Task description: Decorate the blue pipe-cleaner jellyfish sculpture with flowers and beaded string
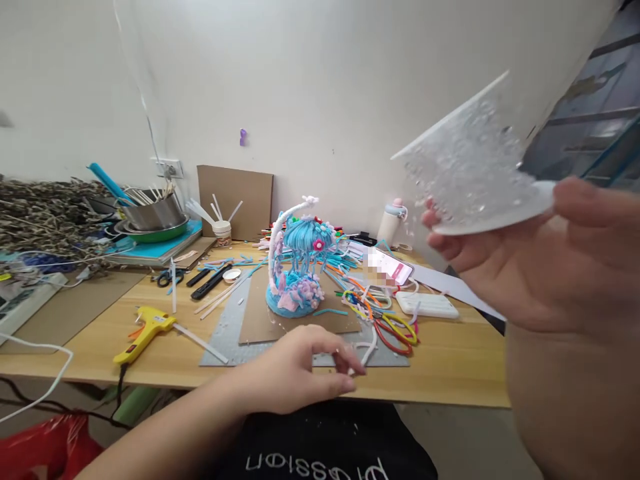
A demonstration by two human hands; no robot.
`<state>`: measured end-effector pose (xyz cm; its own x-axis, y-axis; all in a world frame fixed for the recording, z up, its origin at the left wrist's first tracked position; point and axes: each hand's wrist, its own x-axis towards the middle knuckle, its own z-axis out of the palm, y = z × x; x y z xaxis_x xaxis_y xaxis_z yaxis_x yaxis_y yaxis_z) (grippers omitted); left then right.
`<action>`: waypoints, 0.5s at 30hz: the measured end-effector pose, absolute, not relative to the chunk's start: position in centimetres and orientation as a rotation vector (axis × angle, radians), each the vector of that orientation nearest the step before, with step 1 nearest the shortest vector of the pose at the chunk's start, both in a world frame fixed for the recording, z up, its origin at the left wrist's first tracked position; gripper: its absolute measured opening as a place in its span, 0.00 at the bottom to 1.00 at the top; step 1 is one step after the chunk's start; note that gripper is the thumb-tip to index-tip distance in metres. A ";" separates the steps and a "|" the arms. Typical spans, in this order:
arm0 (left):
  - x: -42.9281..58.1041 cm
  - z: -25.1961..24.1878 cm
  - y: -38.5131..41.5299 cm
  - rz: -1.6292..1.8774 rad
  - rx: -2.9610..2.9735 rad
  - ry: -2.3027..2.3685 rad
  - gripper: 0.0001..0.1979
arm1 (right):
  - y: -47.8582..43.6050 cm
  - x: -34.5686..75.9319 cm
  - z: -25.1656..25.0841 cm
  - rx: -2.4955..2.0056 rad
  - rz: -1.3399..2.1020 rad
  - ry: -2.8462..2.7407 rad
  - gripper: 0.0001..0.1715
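Observation:
High on the right, my right hand grips a clear plastic bag with a straight white edge along its top and a white rounded part below. Small clear bits like beads show inside it; their exact kind is hard to make out. At the table's front edge my left hand has its fingers curled, with a white pipe cleaner at the fingertips. Beyond it stands a blue jellyfish ornament of pipe cleaners, with a white curved stem and pink and lilac pieces on a round blue base.
A brown board lies on a grey mat. To the left are a yellow glue gun, black cutters and a metal bowl. On the right are scissors, a phone, a white power bank and a bottle.

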<state>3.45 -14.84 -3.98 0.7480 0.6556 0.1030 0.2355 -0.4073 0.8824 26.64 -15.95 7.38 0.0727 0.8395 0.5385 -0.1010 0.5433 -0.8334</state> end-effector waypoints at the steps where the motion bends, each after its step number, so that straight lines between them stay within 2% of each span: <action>1: 2.1 -3.8 -14.8 0.564 1.994 0.751 0.08 | -15.8 26.9 8.0 -0.724 0.769 -1.321 0.17; 4: -2.0 -3.1 -13.5 0.684 2.077 1.030 0.08 | -14.9 28.1 9.0 -0.707 0.732 -1.324 0.24; 10: -7.9 -1.3 -8.5 1.053 2.342 1.416 0.12 | -13.3 27.3 10.1 -0.680 0.846 -1.268 0.26; 15: -9.4 -0.3 -4.7 1.255 2.212 1.666 0.14 | -12.3 24.5 11.6 -0.668 0.949 -1.061 0.21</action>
<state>-9.42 -4.75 -0.34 0.0611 0.8371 0.5436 0.7538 -0.3956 0.5246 24.55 -12.32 11.60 0.1796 0.8907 0.4176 -0.3164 0.4543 -0.8328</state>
